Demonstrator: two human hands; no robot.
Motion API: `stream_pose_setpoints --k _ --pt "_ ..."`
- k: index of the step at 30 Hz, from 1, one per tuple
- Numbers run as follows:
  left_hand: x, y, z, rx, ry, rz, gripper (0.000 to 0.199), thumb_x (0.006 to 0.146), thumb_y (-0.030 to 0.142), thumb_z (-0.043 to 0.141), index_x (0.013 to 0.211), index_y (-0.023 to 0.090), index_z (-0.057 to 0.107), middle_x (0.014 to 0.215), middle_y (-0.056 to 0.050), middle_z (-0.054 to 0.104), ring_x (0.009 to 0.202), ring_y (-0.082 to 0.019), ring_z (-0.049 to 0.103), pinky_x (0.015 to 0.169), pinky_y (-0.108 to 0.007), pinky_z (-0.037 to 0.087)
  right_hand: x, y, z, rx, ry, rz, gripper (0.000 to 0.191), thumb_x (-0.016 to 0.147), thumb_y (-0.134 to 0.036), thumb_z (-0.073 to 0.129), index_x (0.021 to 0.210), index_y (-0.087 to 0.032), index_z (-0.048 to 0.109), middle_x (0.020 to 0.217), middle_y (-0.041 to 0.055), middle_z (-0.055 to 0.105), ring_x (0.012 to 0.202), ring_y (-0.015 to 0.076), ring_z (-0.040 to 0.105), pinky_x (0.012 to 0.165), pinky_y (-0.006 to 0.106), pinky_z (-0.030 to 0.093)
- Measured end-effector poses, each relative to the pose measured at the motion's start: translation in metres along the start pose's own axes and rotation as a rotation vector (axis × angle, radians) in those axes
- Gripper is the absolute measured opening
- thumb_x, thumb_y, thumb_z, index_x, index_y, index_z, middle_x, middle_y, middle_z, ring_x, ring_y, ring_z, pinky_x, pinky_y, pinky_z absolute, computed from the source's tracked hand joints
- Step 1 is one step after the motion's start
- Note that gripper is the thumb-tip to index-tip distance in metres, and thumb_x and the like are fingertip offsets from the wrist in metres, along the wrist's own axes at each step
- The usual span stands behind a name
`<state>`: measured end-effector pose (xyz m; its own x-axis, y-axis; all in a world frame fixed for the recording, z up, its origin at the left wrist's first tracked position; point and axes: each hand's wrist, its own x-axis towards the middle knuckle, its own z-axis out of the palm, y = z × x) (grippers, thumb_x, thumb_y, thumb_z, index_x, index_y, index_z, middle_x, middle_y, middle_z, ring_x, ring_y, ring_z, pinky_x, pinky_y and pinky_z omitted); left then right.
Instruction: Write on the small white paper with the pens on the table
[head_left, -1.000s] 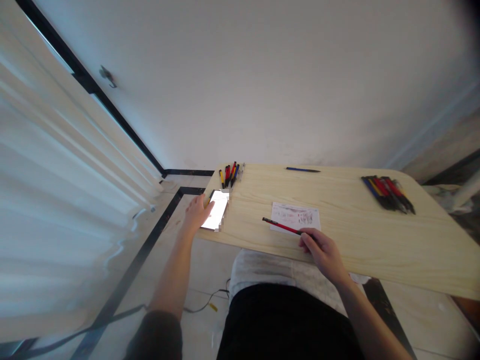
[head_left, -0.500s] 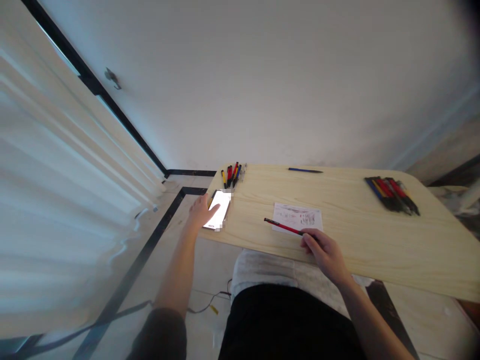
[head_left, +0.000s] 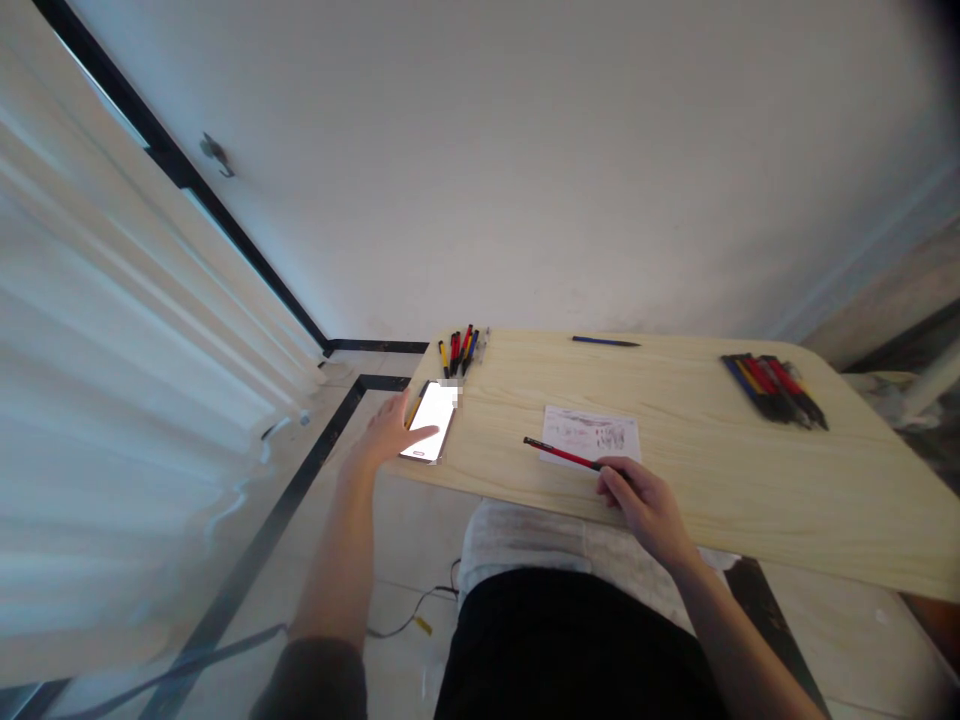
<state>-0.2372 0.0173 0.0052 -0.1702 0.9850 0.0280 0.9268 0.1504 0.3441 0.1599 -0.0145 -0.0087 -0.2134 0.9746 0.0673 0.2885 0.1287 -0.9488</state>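
Note:
At the table's left edge my left hand (head_left: 390, 428) is open, its thumb stretched over the lower part of a phone (head_left: 433, 415) with a bright white screen. Whether the thumb touches the glass I cannot tell. Beside the phone, partly behind my fingers, lies something thin and yellow (head_left: 414, 405). My right hand (head_left: 637, 497) is closed around one end of a red pen (head_left: 562, 454) with a black end, which points left. Under and behind that pen lies a white sheet of paper (head_left: 592, 430) with dark and reddish marks on it.
Several pens (head_left: 459, 350) in yellow, red and blue lie at the table's back left corner. A single blue pen (head_left: 604, 341) lies along the back edge. More pens (head_left: 776, 388) are bunched on the right. A white curtain (head_left: 112, 400) hangs at left, and a wall stands behind the table.
My left hand has shifted slightly left, its thumb now lower on the phone and covering less of the screen. My right hand still holds the red pen in nearly the same place.

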Motion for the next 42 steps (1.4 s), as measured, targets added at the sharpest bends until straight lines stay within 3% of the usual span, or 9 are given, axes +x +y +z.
stream_pose_setpoints --k 7,14,19,28,42 --pt "0.003 -0.006 0.005 0.038 -0.013 -0.034 0.086 0.069 0.063 0.044 0.134 0.012 0.019 0.135 -0.018 0.029 0.124 -0.029 0.026 0.098 -0.04 0.025 0.0 -0.002 0.0 -0.003 0.003 -0.001 0.028 0.082 -0.04 0.045 0.094 -0.016 0.055 0.065 0.0023 0.058 0.054 0.0129 0.052 0.051 0.024 0.043" --pt "-0.003 -0.012 0.002 0.015 -0.07 0.032 0.087 0.064 0.062 0.051 0.133 0.017 0.022 0.135 -0.015 0.03 0.122 -0.029 0.031 0.096 -0.038 0.028 0.0 -0.001 -0.001 -0.026 0.004 -0.005 0.03 0.082 -0.041 0.044 0.094 -0.016 0.055 0.065 0.0026 0.059 0.053 0.0131 0.052 0.05 0.024 0.043" --pt "-0.001 -0.006 0.002 0.013 -0.022 -0.031 0.079 0.07 0.06 0.045 0.132 0.014 0.025 0.133 -0.016 0.034 0.121 -0.03 0.033 0.095 -0.04 0.03 0.0 -0.002 -0.001 -0.021 -0.004 -0.003 0.03 0.083 -0.041 0.044 0.094 -0.016 0.055 0.065 0.0025 0.059 0.053 0.0132 0.052 0.05 0.024 0.043" --pt "-0.006 -0.003 -0.002 -0.011 -0.017 -0.065 0.076 0.066 0.054 0.054 0.128 0.017 0.032 0.129 -0.014 0.041 0.117 -0.031 0.038 0.091 -0.039 0.036 -0.001 -0.003 -0.001 -0.011 -0.011 0.003 0.027 0.083 -0.038 0.044 0.096 -0.016 0.055 0.067 0.002 0.058 0.055 0.013 0.052 0.052 0.025 0.043" --pt "-0.006 -0.017 0.006 -0.004 -0.067 -0.037 0.085 0.068 0.063 0.046 0.133 0.014 0.023 0.134 -0.018 0.031 0.12 -0.031 0.033 0.094 -0.04 0.029 -0.001 -0.003 -0.001 -0.016 -0.009 0.004 0.027 0.084 -0.038 0.044 0.095 -0.016 0.055 0.066 0.0018 0.058 0.055 0.0127 0.052 0.053 0.024 0.043"
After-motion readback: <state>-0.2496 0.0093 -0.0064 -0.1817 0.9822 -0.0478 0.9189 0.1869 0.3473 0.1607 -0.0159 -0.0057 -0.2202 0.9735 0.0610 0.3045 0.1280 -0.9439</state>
